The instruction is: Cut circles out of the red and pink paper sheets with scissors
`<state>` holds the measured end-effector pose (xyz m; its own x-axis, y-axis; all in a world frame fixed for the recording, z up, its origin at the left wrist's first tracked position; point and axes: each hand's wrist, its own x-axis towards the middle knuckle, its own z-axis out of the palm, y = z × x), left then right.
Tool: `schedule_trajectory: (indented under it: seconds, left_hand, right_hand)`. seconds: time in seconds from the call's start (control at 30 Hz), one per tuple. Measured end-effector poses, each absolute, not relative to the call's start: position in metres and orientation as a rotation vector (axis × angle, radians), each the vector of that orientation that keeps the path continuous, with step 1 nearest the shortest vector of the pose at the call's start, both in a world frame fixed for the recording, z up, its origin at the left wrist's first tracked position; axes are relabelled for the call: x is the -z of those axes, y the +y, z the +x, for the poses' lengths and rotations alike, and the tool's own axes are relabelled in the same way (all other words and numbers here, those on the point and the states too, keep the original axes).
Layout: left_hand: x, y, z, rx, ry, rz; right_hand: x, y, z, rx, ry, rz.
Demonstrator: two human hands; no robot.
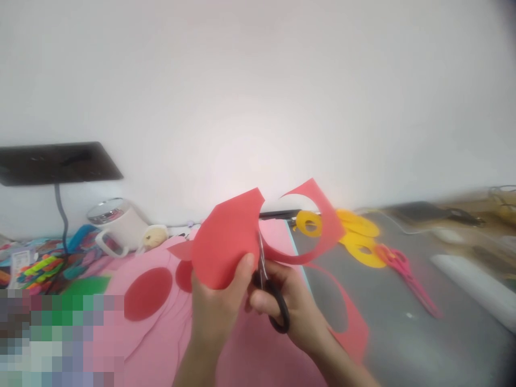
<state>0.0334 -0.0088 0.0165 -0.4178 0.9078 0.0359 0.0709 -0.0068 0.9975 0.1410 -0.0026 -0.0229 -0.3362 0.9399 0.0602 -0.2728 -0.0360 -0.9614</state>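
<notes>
In the middle of the view, my left hand (226,303) grips a sheet of red paper (228,236), thumb on its front. My right hand (284,295) is closed around the black handles of a pair of scissors (278,309), whose blades point up against the right edge of the red paper. A curved red offcut (328,223) extends to the right of the blades. Red circles (148,294) lie on pink paper (157,344) at the left. Another curved red offcut (355,322) rests beside my right forearm.
A white mug (123,228) stands at the left near colourful supplies (40,269). Yellow paper rings (363,236) and pink scissors (411,279) lie on the grey surface (411,344) at the right. A white roll (471,290) is farther right.
</notes>
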Motion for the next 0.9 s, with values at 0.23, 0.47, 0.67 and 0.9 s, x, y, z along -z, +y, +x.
schedule_trajectory:
  seconds: [0.23,0.47,0.67,0.9]
  left_hand:
    - [-0.007,-0.005,0.028,-1.516,1.473,1.019]
    - [-0.012,-0.008,0.038,-1.466,1.443,0.953]
    - [-0.013,-0.01,0.034,-1.497,1.57,1.091]
    - [-0.013,-0.011,0.032,-1.444,1.588,1.115]
  right_hand:
    - [0.026,-0.004,0.14,-1.55,-1.273,-0.831]
    - [0.02,-0.005,0.137,-1.561,-1.265,-0.873]
    - [0.019,-0.004,0.137,-1.557,-1.198,-0.79]
    - [0.019,-0.003,0.139,-1.561,-1.212,-0.743]
